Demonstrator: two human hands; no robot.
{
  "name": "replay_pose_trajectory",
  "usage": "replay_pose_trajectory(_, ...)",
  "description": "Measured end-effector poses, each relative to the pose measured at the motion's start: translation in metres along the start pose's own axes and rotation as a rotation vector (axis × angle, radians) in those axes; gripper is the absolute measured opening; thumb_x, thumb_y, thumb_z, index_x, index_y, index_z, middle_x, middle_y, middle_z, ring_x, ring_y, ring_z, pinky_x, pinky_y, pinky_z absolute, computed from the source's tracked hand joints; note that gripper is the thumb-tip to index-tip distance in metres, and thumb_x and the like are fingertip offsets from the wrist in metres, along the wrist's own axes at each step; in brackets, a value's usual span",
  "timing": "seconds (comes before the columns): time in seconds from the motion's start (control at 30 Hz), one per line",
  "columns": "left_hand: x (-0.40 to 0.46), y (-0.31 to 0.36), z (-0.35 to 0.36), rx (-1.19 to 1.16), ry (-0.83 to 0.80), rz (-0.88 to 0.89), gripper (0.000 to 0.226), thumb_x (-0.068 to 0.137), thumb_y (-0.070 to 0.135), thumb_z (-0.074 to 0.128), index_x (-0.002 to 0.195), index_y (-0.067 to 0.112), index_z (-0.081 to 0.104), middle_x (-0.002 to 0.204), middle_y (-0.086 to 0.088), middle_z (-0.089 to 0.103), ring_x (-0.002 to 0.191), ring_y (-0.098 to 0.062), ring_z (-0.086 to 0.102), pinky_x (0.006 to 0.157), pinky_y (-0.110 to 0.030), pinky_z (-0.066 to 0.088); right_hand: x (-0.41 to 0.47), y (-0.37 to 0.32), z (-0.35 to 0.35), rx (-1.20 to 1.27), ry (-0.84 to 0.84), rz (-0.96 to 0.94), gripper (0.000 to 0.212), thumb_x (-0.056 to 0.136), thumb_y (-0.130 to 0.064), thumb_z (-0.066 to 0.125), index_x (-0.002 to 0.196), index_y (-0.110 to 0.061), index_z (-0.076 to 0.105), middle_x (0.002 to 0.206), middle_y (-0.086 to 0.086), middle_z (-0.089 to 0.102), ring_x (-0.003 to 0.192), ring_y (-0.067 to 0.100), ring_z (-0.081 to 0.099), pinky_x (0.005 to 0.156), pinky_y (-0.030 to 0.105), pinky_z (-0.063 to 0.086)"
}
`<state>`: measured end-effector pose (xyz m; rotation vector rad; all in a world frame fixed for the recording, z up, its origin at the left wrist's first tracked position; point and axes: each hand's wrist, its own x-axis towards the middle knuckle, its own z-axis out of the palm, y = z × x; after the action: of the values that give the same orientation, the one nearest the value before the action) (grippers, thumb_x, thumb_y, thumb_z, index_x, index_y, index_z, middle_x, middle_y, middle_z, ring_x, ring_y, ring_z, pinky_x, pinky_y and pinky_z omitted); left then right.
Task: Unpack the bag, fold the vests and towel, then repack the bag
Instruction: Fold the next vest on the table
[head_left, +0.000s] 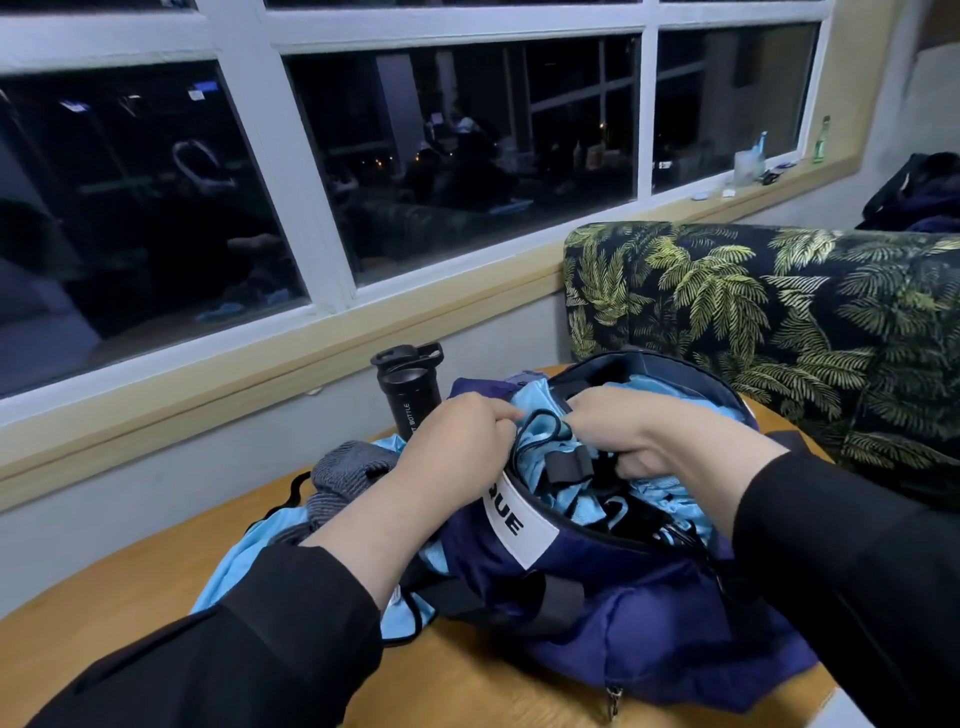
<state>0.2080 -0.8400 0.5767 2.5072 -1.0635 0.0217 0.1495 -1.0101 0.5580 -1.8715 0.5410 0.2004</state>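
A navy bag (649, 618) with a white label lies open on the wooden table (130, 597). Light blue vest fabric (550, 441) with black trim fills its mouth. My left hand (457, 441) grips this fabric at the bag's left rim, fingers curled into it. My right hand (623, 431) reaches into the opening and grips the same blue fabric; its fingertips are hidden inside. Another light blue vest (249, 561) lies on the table left of the bag, partly under my left forearm. A grey towel (343, 478) sits on top of it.
A black bottle (410, 395) stands behind the bag near the window wall. A sofa with a palm-leaf print (779, 322) is to the right, close to the table. The window sill (753, 187) holds bottles and small items.
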Motion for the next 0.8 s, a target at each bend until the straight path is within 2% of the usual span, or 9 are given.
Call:
replay_pose_trajectory(0.07, 0.0, -0.003, 0.003, 0.024, -0.02, -0.009, 0.034, 0.1, 0.028, 0.049, 0.125, 0.026, 0.072, 0.125, 0.0, 0.07, 0.117, -0.022, 0.061, 0.094, -0.027, 0.047, -0.004, -0.002, -0.006, -0.089, -0.02, -0.047, 0.045, 0.073, -0.027, 0.075, 0.108, -0.001, 0.065, 0.112, 0.024, 0.072, 0.088, 0.03, 0.072, 0.081, 0.045, 0.062)
replay_pose_trajectory(0.2, 0.003, -0.007, 0.008, 0.063, -0.072, 0.016, 0.042, 0.087, 0.059, 0.064, 0.101, 0.02, 0.073, 0.085, 0.0, 0.07, 0.08, -0.018, 0.064, 0.077, -0.037, 0.054, -0.014, -0.008, -0.006, -0.857, 0.198, -0.095, 0.049, 0.091, -0.045, 0.066, 0.118, -0.007, 0.051, 0.125, 0.015, 0.059, 0.107, 0.032, 0.058, 0.085, 0.039, 0.047)
replay_pose_trajectory(0.33, 0.003, -0.004, 0.009, -0.001, -0.042, 0.02, 0.048, 0.081, 0.065, 0.068, 0.091, 0.018, 0.066, 0.08, 0.0, 0.062, 0.073, -0.017, 0.057, 0.068, -0.033, 0.048, -0.018, -0.014, -0.002, -0.988, 0.432, -0.251, 0.082, 0.081, -0.056, 0.077, 0.141, -0.014, 0.038, 0.139, 0.01, 0.039, 0.131, 0.035, 0.039, 0.104, 0.049, 0.038)
replay_pose_trajectory(0.4, 0.003, -0.003, 0.009, -0.043, -0.04, 0.012, 0.045, 0.082, 0.059, 0.071, 0.09, 0.015, 0.061, 0.082, 0.0, 0.059, 0.073, -0.017, 0.052, 0.068, -0.032, 0.045, -0.012, -0.014, -0.001, -0.97, 0.347, -0.411, 0.071, 0.083, -0.05, 0.077, 0.14, -0.022, 0.044, 0.138, 0.004, 0.044, 0.131, 0.03, 0.043, 0.107, 0.047, 0.04)
replay_pose_trajectory(0.47, 0.002, -0.002, 0.007, -0.058, -0.068, -0.006, 0.039, 0.085, 0.047, 0.073, 0.093, 0.012, 0.057, 0.091, -0.001, 0.055, 0.08, -0.018, 0.051, 0.073, -0.033, 0.044, -0.005, -0.008, 0.0, -0.969, 0.138, -0.428, 0.051, 0.093, -0.024, 0.069, 0.14, -0.025, 0.049, 0.139, 0.002, 0.054, 0.129, 0.028, 0.052, 0.106, 0.043, 0.043)
replay_pose_trajectory(0.53, 0.002, 0.001, 0.005, -0.05, -0.107, -0.033, 0.038, 0.087, 0.036, 0.071, 0.11, 0.01, 0.057, 0.107, -0.004, 0.054, 0.096, -0.023, 0.053, 0.081, -0.033, 0.045, -0.001, -0.001, 0.005, -1.003, -0.03, -0.399, 0.066, 0.094, -0.003, 0.054, 0.153, -0.027, 0.037, 0.152, -0.001, 0.049, 0.135, 0.025, 0.051, 0.109, 0.04, 0.042)
replay_pose_trajectory(0.6, 0.001, 0.004, 0.003, -0.045, -0.117, -0.055, 0.053, 0.087, 0.03, 0.068, 0.13, 0.004, 0.051, 0.118, -0.008, 0.051, 0.112, -0.028, 0.052, 0.077, -0.028, 0.04, 0.001, 0.002, 0.01, -1.022, -0.126, -0.4, 0.08, 0.092, 0.006, 0.043, 0.161, -0.029, 0.021, 0.165, -0.006, 0.029, 0.146, 0.021, 0.038, 0.119, 0.038, 0.031)
replay_pose_trajectory(0.7, -0.001, 0.005, 0.006, -0.058, -0.137, -0.078, 0.052, 0.085, 0.031, 0.066, 0.127, 0.006, 0.048, 0.105, -0.003, 0.043, 0.116, -0.029, 0.049, 0.063, -0.022, 0.03, 0.007, 0.006, 0.016, -1.076, -0.184, -0.398, 0.08, 0.096, 0.003, 0.035, 0.163, -0.029, 0.007, 0.17, -0.011, 0.006, 0.156, 0.013, 0.012, 0.125, 0.046, -0.001)
replay_pose_trajectory(0.8, -0.004, 0.004, 0.006, -0.053, -0.169, -0.059, 0.079, 0.084, 0.039, 0.071, 0.148, 0.009, 0.037, 0.112, -0.001, 0.042, 0.119, -0.025, 0.046, 0.083, -0.025, 0.04, 0.008, 0.012, 0.01, -1.078, -0.186, -0.414, 0.061, 0.108, -0.023, 0.034, 0.162, -0.034, 0.007, 0.17, -0.012, -0.002, 0.157, 0.01, -0.001, 0.124, 0.052, -0.009)
